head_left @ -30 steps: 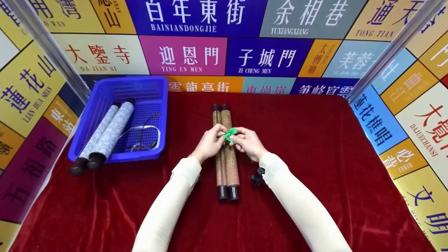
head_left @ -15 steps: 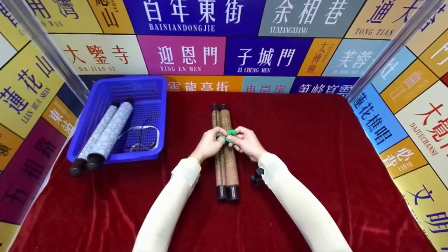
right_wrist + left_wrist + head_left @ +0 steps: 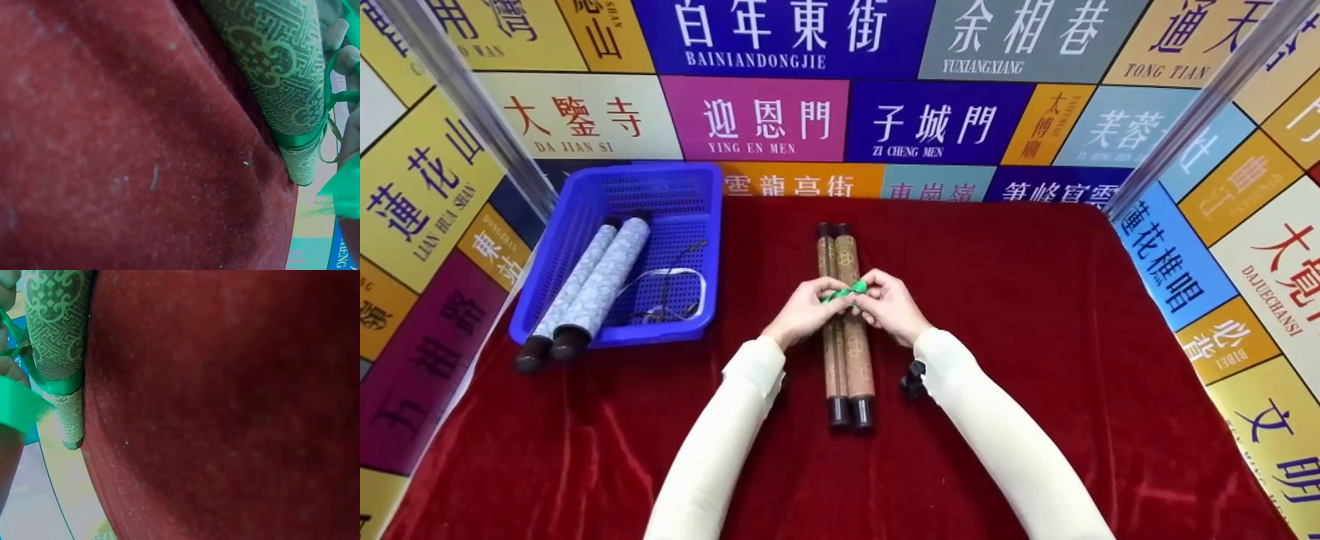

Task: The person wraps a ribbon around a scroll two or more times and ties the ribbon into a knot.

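Two brown patterned scrolls [image 3: 855, 364] with dark end knobs lie side by side on red velvet. A green ribbon [image 3: 859, 287] circles them near the middle; its band [image 3: 62, 385] lies flat on the fabric in the left wrist view. Above the scrolls, my left hand [image 3: 804, 309] pinches one part of the ribbon between thumb and fingers. My right hand [image 3: 894, 306] pinches another part, its fingertips right beside the left ones. In the right wrist view, a thin cord hangs by the ribbon band [image 3: 298, 139]. The fingers largely hide where the ribbon crosses.
To the left stands a blue plastic basket [image 3: 709, 225] holding two pale blue scrolls [image 3: 604, 274], whose dark ends stick out over its front rim. A white strap [image 3: 701, 292] and dark cords lie inside. Printed panels [image 3: 750, 120] border the red cloth [image 3: 1005, 285] behind and at both sides.
The wide green loop at my right fingers has shrunk to a small bit. Green ribbon now shows at the left fingertips, and both hands have come closer together. The scrolls stay in place.
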Tool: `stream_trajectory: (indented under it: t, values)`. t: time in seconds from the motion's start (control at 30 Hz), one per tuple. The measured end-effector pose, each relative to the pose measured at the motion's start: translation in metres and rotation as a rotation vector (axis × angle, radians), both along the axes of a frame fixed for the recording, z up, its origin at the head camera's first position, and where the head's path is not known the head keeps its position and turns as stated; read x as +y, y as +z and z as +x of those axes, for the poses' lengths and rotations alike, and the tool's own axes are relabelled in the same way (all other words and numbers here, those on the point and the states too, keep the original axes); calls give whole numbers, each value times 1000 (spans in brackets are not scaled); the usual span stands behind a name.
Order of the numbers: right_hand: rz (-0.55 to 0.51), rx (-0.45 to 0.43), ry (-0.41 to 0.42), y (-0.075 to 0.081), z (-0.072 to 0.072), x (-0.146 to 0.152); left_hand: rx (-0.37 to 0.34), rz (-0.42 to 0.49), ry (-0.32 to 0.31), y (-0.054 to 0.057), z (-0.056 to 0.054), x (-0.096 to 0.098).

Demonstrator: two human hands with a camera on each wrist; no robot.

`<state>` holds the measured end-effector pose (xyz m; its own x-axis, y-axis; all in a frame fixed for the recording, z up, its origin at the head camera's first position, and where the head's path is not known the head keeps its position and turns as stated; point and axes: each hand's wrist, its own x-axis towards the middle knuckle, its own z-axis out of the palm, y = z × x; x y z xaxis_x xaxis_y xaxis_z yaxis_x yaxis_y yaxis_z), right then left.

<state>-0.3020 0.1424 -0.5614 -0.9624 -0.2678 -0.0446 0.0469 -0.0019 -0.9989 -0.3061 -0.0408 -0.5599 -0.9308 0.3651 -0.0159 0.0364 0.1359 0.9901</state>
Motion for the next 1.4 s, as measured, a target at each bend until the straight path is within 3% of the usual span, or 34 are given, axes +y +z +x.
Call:
stream_trajectory:
  t: [0.17,0.33,0.6,0.73,0.87,1.1,1.3,1.4]
  values:
    - [-14,-3,-1,1,1,-1,4,17,-14,1,1,0]
    - [-17,-11,11,2,2,-2,24,-21,-28,3,1,0]
    - [-61,-42,-15,3,1,-2,51,-36,-1,5,2,-1]
    - [-85,5,-19,2,1,-1,39,-8,25,5,1,0]
    - [7,139,10,2,2,0,15,-4,66,5,-1,0]
    - [209,324,45,7,3,1,59,-46,95,8,0,-3]
    - [286,348,-41,-6,-3,-1,76,-95,73,6,0,-4]
    - [346,341,-107,-4,-2,-4,99,-112,63,4,0,-3]
